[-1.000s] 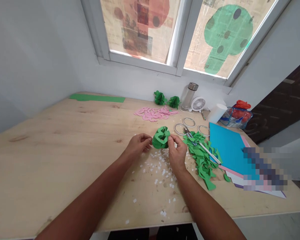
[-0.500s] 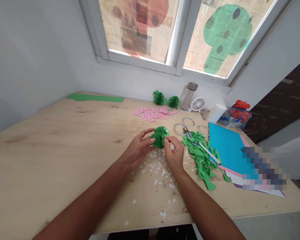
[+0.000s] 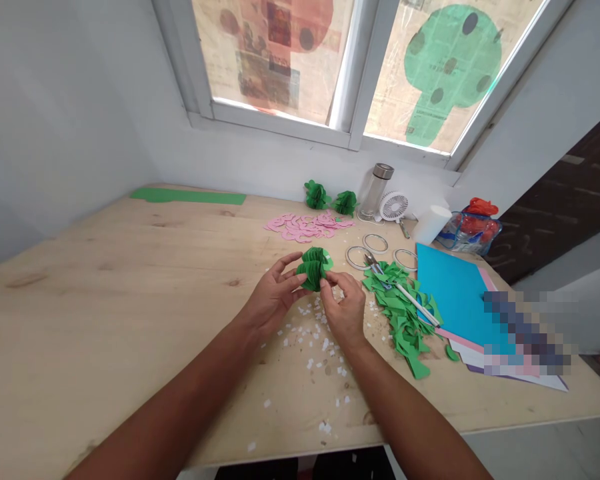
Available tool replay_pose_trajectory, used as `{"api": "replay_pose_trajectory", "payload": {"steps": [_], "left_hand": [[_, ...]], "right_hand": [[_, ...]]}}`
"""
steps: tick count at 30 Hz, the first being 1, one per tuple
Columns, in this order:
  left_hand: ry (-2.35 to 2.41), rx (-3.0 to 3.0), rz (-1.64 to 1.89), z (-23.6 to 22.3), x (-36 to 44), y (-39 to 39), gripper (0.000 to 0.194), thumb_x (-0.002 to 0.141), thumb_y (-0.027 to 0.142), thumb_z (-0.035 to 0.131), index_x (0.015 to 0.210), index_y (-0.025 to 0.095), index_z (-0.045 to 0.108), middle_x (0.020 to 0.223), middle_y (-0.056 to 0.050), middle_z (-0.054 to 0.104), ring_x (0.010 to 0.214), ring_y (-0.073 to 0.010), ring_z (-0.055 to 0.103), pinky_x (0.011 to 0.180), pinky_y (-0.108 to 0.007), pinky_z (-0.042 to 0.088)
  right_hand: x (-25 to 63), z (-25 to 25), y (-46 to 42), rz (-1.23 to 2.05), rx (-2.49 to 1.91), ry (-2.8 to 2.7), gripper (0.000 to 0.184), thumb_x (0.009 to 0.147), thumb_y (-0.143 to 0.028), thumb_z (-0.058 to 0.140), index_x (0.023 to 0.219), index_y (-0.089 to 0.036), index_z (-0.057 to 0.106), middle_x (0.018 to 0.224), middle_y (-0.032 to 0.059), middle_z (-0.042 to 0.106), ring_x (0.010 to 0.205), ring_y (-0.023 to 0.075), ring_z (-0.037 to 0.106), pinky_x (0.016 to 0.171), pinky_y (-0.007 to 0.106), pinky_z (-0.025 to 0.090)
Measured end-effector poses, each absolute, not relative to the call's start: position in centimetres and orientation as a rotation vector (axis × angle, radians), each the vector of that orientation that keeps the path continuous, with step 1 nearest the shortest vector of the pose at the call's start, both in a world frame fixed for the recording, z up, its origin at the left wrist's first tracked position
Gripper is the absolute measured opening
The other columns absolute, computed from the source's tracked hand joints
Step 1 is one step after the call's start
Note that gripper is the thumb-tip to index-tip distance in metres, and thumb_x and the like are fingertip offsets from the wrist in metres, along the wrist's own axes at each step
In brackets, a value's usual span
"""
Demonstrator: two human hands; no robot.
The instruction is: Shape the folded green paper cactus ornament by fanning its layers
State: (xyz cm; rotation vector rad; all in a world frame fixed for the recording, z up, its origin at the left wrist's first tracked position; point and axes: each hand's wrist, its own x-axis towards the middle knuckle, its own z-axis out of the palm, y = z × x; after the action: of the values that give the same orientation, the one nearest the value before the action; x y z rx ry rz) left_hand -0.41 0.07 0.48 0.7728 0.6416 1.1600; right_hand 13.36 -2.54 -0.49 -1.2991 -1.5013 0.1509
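Green pleated paper piece: held up between the left hand and right hand, over the worktop

Left hand: half curled round the left side, fingers parted, thumb on the near face

Right hand: closed to a thumb-and-finger pinch at the right edge

Pleats: bunched in thin layers, so I'd judge this one only part-way opened; whether its ends are joined I can't tell from here

Green paper puffs: two, well beyond the hands against the wall, fanned out full and, to my eye, finished

Left over: by my reading, the packed layers in the hands are what remains to be spread

Pink paper cutouts: piled ahead of the hands, short of the puffs

White paper bits: strewn below the hands and on their near side

Green offcuts: heaped right of the right hand, a white pen lying over them

Blue sheet: right of that heap, on top of other papers
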Motion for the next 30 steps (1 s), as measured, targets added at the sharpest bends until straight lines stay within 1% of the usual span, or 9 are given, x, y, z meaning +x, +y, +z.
{"api": "replay_pose_trajectory", "payload": {"steps": [5,11,15,18,22,24,27,30], "left_hand": [[0.656,0.783,1.173,0.5,-0.4,0.1,0.059,0.064,0.019,0.077,0.117,0.023,0.052,0.103,-0.007,0.066,0.090,-0.0181,0.063,0.080,-0.035,0.050],[0.713,0.907,1.209,0.6,-0.1,-0.1,0.063,0.063,0.023,0.077,0.120,0.021,0.051,0.093,-0.006,0.067,0.084,-0.0193,0.064,0.077,-0.035,0.051],[0.778,1.062,1.243,0.6,0.2,-0.2,0.058,0.065,0.025,0.075,0.118,0.021,0.052,0.082,-0.003,0.067,0.078,-0.0173,0.063,0.076,-0.033,0.050],[0.854,1.210,1.270,0.4,0.2,-0.2,0.051,0.068,0.027,0.072,0.116,0.021,0.054,0.078,-0.001,0.067,0.077,-0.0174,0.063,0.076,-0.032,0.050],[1.027,1.529,1.301,0.0,0.3,-0.5,0.037,0.072,0.027,0.066,0.109,0.022,0.060,0.090,-0.003,0.069,0.084,-0.0203,0.064,0.079,-0.034,0.051],[1.104,1.715,1.305,-0.2,0.3,-0.7,0.033,0.074,0.026,0.062,0.107,0.024,0.063,0.096,-0.004,0.070,0.083,-0.0207,0.065,0.080,-0.035,0.051],[1.189,1.979,1.246,-0.3,0.3,-1.0,0.033,0.078,0.025,0.056,0.111,0.024,0.062,0.099,-0.005,0.071,0.080,-0.0211,0.066,0.081,-0.036,0.051],[1.252,2.192,1.189,-0.4,0.3,-1.2,0.035,0.080,0.022,0.052,0.113,0.022,0.061,0.103,-0.007,0.070,0.081,-0.0219,0.067,0.080,-0.036,0.050]], "right_hand": [[13.4,-0.6,-2.6,0.063,-1.304,-1.555,0.014,0.083,-0.025,0.054,0.082,-0.019,0.067,0.080,0.0057,0.070,0.079,0.0185,0.061,0.081,0.034,0.040],[13.4,-0.5,-2.8,-0.080,-1.298,-1.680,0.016,0.086,-0.021,0.051,0.085,-0.019,0.067,0.081,0.0054,0.070,0.079,0.0174,0.060,0.082,0.034,0.036],[13.3,-0.4,-2.9,-0.213,-1.319,-1.801,0.016,0.086,-0.021,0.050,0.087,-0.019,0.066,0.081,0.0052,0.069,0.079,0.0178,0.057,0.082,0.035,0.032],[13.3,-0.2,-2.9,-0.319,-1.360,-1.902,0.016,0.085,-0.020,0.050,0.087,-0.019,0.065,0.080,0.0057,0.067,0.079,0.0190,0.054,0.080,0.036,0.031],[13.3,-0.1,-2.9,-0.425,-1.440,-1.981,0.014,0.084,-0.019,0.049,0.082,-0.018,0.063,0.075,0.0064,0.063,0.076,0.0198,0.050,0.078,0.037,0.029],[13.3,-0.1,-2.8,-0.451,-1.470,-1.998,0.013,0.083,-0.020,0.049,0.076,-0.018,0.060,0.073,0.0062,0.061,0.075,0.0198,0.049,0.078,0.037,0.029],[13.3,-0.4,-2.8,-0.479,-1.477,-2.009,0.012,0.081,-0.019,0.050,0.071,-0.018,0.057,0.071,0.0054,0.060,0.073,0.0194,0.048,0.076,0.036,0.029],[13.0,-0.7,-2.8,-0.499,-1.461,-2.005,0.013,0.081,-0.017,0.049,0.069,-0.018,0.055,0.068,0.0049,0.058,0.071,0.0190,0.046,0.075,0.035,0.030]]}}
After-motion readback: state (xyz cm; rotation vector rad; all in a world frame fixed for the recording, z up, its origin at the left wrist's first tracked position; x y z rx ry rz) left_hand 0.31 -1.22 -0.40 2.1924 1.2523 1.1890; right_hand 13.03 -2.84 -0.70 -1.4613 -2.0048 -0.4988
